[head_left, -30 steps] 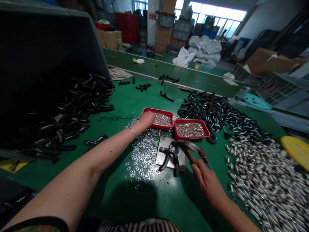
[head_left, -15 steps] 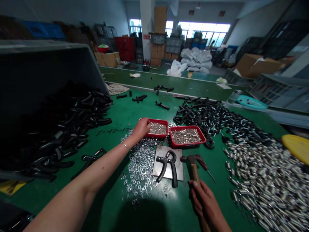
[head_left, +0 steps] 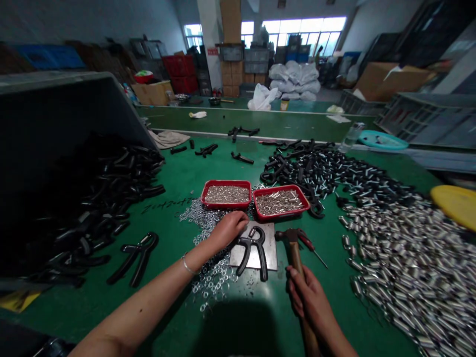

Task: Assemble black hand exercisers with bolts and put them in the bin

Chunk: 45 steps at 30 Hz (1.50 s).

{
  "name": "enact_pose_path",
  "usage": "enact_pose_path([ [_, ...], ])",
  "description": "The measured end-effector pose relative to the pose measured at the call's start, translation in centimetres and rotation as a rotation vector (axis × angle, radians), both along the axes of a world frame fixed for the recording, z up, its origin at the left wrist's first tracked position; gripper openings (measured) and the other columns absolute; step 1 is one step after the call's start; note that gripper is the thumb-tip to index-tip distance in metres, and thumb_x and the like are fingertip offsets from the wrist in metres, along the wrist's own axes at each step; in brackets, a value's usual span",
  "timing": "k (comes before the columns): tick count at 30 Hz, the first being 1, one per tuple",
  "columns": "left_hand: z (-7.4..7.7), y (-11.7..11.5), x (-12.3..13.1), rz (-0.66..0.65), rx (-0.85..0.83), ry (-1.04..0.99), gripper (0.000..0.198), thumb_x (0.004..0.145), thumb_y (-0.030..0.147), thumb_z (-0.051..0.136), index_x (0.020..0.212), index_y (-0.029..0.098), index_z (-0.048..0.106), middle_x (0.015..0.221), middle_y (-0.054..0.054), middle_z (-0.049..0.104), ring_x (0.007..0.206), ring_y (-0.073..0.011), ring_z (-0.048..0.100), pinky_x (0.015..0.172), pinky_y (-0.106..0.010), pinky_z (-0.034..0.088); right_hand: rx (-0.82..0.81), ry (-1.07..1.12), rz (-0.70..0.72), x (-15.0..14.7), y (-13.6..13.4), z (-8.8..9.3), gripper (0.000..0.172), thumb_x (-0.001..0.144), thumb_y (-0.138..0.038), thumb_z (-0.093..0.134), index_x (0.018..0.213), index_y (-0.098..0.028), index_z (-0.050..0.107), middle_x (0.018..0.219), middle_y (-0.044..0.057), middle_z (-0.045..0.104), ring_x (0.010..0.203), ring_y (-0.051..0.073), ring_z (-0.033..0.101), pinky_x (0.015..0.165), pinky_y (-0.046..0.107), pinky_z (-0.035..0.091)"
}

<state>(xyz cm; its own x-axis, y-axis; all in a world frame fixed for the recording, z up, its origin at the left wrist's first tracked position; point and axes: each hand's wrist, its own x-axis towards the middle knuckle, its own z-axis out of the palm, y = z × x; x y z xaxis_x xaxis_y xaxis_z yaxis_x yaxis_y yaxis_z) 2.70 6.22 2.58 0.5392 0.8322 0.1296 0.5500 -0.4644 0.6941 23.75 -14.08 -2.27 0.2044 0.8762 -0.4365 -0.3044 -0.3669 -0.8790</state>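
My left hand (head_left: 231,229) is closed over the upper left of a black hand grip strengthener (head_left: 263,253), its fingers bent together near the spring end. Whatever sits between those fingertips is hidden. The strengthener lies on a square metal plate (head_left: 235,259). My right hand (head_left: 310,292) is wrapped round the wooden handle of a hammer (head_left: 295,250), whose head rests beside the plate's right edge. A red-handled screwdriver (head_left: 308,242) lies just past the hammer head. Behind the plate stand a red tray of tiny metal parts (head_left: 207,199) and a red tray of small pins (head_left: 260,213).
Loose metal rings (head_left: 213,285) spread left of the plate. Another hand grip (head_left: 138,258) lies farther left, by a grey crate (head_left: 122,106) of black handles. Metal springs (head_left: 401,277) and black parts with bolts (head_left: 327,171) are heaped on the right.
My left hand has left the left red tray and come toward me and right, to the hand grip on the plate. My right hand keeps its hold on the hammer.
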Motion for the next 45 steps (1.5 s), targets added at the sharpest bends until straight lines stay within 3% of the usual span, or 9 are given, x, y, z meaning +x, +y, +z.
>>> enact_pose_path([
  [3,-0.3,-0.2,0.9,-0.011,0.015,0.057,0.014,0.091,0.021,0.053,0.089,0.016,0.066,0.089,-0.006,0.069,0.085,-0.0199,0.063,0.078,-0.031,0.047,0.012,-0.012,-0.001,0.0,0.0,-0.2,0.042,0.083,-0.057,0.064,0.101,-0.022,0.051,0.06,-0.009,0.052,0.032,0.002,0.031,0.027,0.014,0.029],
  [12,-3.8,-0.2,2.1,0.08,-0.013,0.02,0.016,0.091,0.028,0.056,0.086,0.017,0.066,0.09,-0.005,0.068,0.087,-0.02,0.063,0.082,-0.03,0.046,0.009,-0.029,0.005,0.0,0.1,0.0,0.043,0.083,-0.058,0.063,0.103,-0.022,0.052,0.061,-0.007,0.055,0.032,0.002,0.032,0.027,0.014,0.03],
  [21,-3.3,-1.0,2.3,0.094,0.029,0.018,0.016,0.093,0.026,0.054,0.085,0.017,0.064,0.088,-0.005,0.066,0.087,-0.0192,0.063,0.082,-0.03,0.046,-0.005,-0.049,0.02,0.0,0.2,0.1,0.045,0.082,-0.06,0.063,0.101,-0.021,0.053,0.059,-0.008,0.055,0.03,0.003,0.033,0.027,0.016,0.032],
  [25,-3.4,-1.3,2.4,0.056,0.178,0.14,0.015,0.095,0.025,0.052,0.088,0.017,0.062,0.09,-0.006,0.064,0.088,-0.0202,0.061,0.082,-0.032,0.047,-0.009,-0.055,0.028,-0.2,0.0,0.3,0.045,0.083,-0.06,0.062,0.105,-0.021,0.053,0.061,-0.007,0.056,0.031,0.004,0.034,0.027,0.016,0.031],
  [28,-3.7,-0.9,2.4,-0.091,0.374,0.284,0.017,0.097,0.022,0.048,0.091,0.015,0.062,0.093,-0.009,0.063,0.093,-0.0233,0.058,0.086,-0.038,0.045,0.033,-0.094,0.073,-0.1,0.0,1.6,0.044,0.088,-0.059,0.056,0.112,-0.022,0.051,0.065,-0.006,0.058,0.033,0.005,0.036,0.031,0.017,0.033],
  [33,-3.2,-0.6,1.7,-0.167,0.409,0.314,0.02,0.098,0.03,0.049,0.101,0.014,0.062,0.1,-0.01,0.063,0.098,-0.0242,0.058,0.089,-0.04,0.044,0.05,-0.44,0.327,2.0,1.8,5.6,0.044,0.091,-0.059,0.049,0.113,-0.02,0.055,0.075,0.0,0.063,0.051,0.013,0.055,0.047,0.024,0.043],
  [38,-1.8,-3.7,-0.7,-0.115,0.393,0.219,0.026,0.1,0.032,0.042,0.11,0.017,0.061,0.107,-0.01,0.065,0.102,-0.0241,0.057,0.092,-0.042,0.043,0.152,-0.909,0.526,3.0,4.9,9.3,0.04,0.097,-0.054,0.035,0.098,-0.021,0.057,0.069,0.001,0.06,0.064,0.019,0.059,0.062,0.029,0.043],
  [42,-2.2,-6.2,-2.0,-0.276,0.448,0.206,0.029,0.101,0.026,0.039,0.115,0.015,0.062,0.112,-0.011,0.065,0.106,-0.0242,0.056,0.096,-0.042,0.042,0.229,-1.137,0.525,1.9,7.0,9.6,0.034,0.1,-0.047,0.029,0.097,-0.022,0.052,0.08,0.005,0.063,0.072,0.02,0.06,0.068,0.03,0.041],
  [45,-2.9,-6.5,-2.1,-0.271,0.464,0.202,0.03,0.101,0.025,0.04,0.117,0.013,0.062,0.113,-0.013,0.065,0.108,-0.0244,0.056,0.096,-0.041,0.043,0.163,-1.237,0.646,1.5,8.4,8.6,0.034,0.1,-0.045,0.032,0.085,-0.022,0.051,0.072,0.005,0.061,0.072,0.022,0.06,0.067,0.03,0.04],
])
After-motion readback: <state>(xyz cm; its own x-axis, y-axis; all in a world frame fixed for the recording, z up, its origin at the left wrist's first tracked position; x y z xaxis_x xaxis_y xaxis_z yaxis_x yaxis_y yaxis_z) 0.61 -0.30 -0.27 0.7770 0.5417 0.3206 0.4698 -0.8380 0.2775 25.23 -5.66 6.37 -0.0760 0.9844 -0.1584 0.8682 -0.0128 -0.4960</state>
